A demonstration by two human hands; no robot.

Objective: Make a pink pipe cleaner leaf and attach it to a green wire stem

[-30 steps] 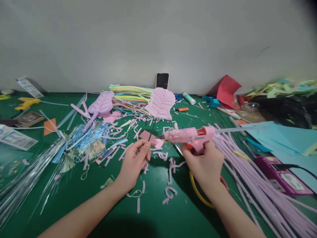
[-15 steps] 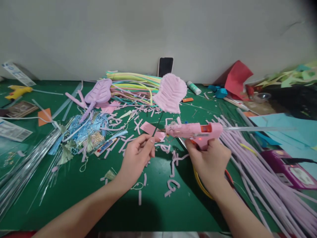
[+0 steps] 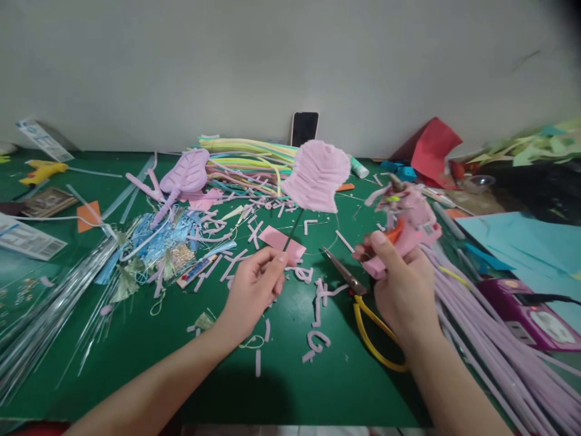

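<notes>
Between the thumb and fingers of my left hand (image 3: 258, 281) is the thin dark stem (image 3: 294, 229) of a fuzzy pink leaf (image 3: 318, 175), which stands upright above the table. My right hand (image 3: 402, 281) grips a pink hot glue gun (image 3: 415, 215), somewhat blurred, its nozzle tilted up and away. Under and beside my right hand lie scissors (image 3: 377, 339) with yellow handles, their blades pointing toward the back left. A pink paper slip (image 3: 272, 237) lies behind my left fingertips, with cut pipe cleaner bits (image 3: 318, 303) scattered around.
Colored pipe cleaners (image 3: 254, 148) and a finished lilac leaf (image 3: 185, 171) lie at the back. A phone (image 3: 305, 127) leans on the wall. Lilac pipe cleaners (image 3: 481, 327) and a purple power strip (image 3: 529, 318) occupy the right. Blue tassels (image 3: 147, 242) and a yellow glue gun (image 3: 43, 172) are left.
My right hand has moved the glue gun right, away from the stem, and turned its nozzle upward. More of the scissors shows. My left hand still holds the leaf in nearly the same place.
</notes>
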